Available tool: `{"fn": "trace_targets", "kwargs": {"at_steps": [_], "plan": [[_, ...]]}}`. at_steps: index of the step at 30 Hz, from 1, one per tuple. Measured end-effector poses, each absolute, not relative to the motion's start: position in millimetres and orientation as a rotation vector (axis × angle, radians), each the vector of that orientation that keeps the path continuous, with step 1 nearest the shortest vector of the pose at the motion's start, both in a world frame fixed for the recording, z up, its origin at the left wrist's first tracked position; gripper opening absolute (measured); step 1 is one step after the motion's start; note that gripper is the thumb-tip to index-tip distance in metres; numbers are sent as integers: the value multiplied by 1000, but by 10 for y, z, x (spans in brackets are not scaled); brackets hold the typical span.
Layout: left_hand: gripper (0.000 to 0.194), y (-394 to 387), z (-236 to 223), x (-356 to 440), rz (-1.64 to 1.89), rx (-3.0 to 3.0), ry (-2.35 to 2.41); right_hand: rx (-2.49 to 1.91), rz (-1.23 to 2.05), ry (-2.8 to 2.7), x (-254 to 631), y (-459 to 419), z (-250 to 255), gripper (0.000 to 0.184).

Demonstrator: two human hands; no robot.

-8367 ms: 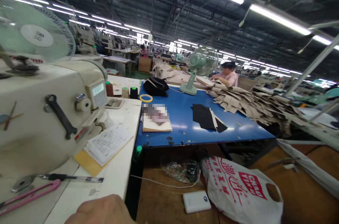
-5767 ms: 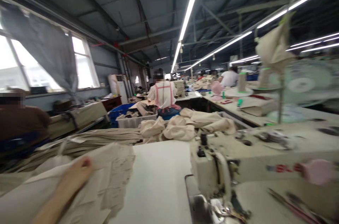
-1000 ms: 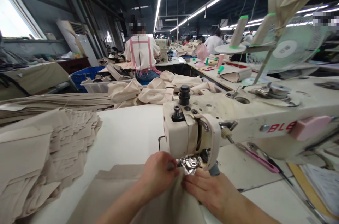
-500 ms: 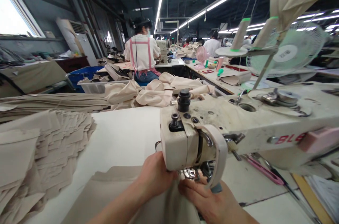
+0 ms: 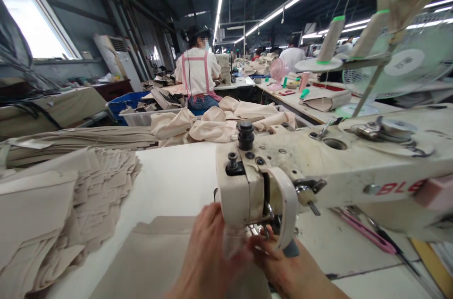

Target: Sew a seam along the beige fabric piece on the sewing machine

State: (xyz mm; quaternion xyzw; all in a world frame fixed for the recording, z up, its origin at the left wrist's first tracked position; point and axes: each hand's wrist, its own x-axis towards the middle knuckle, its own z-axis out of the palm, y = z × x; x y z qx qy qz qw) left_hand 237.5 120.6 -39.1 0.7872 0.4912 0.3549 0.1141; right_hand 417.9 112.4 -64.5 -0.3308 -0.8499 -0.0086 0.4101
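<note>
My left hand (image 5: pixel 210 247) lies spread, thumb apart, over the beige fabric panel (image 5: pixel 152 256) at the sewing machine's (image 5: pixel 237 190) presser foot (image 5: pixel 254 229); my right hand (image 5: pixel 285 263) bends beside the foot, its grip not discernible. Guide the panel flat, fingers clear of the foot. Beyond, a translucent crate (image 5: pixel 141 120) holds beige and dark pieces (image 5: pixel 161 100); a blue bin (image 5: pixel 115 109) adjoins.

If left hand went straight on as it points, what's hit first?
Probably the sewing machine head, just beyond the left hand in the picture. Depth is unclear, so it might slip past on the left, over the white tabletop.
</note>
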Motion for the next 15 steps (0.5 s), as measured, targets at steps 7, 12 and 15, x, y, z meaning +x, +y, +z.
{"fn": "trace_targets", "kwargs": {"at_steps": [7, 12, 15], "plan": [[43, 783, -639, 2313, 750, 2003, 1223, -1185, 1389, -1428, 4276, 669, -666, 33], [22, 766, -505, 2331, 845, 1976, 1131, -1110, 1736, -749, 4145, 471, -675, 77], [21, 713, -463, 2358, 767, 1931, 1139, -1097, 1743, -767, 4063, 488, -636, 72]]}}
